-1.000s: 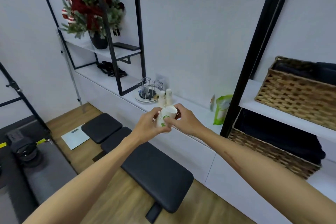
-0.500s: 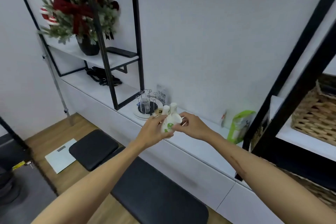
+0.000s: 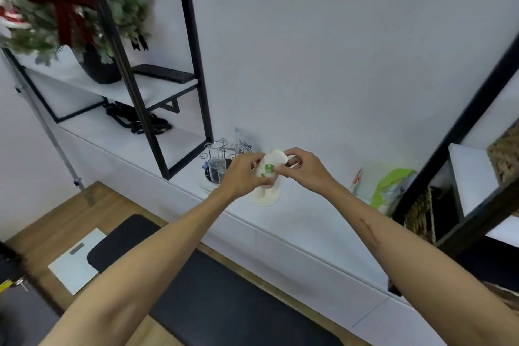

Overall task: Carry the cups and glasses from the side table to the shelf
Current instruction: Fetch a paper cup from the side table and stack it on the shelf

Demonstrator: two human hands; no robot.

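Above the shelf, both hands grip a paper cup, hiding its base.

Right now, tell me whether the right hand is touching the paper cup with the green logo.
Touching. The head view shows the right hand pinching the paper cup near its rim, thumb and fingertips against the cup's wall.

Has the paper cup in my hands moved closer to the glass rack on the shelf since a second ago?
Yes. The paper cup was short of the white shelf edge; now it is over the shelf, right beside the glass rack, above the stacked cups.
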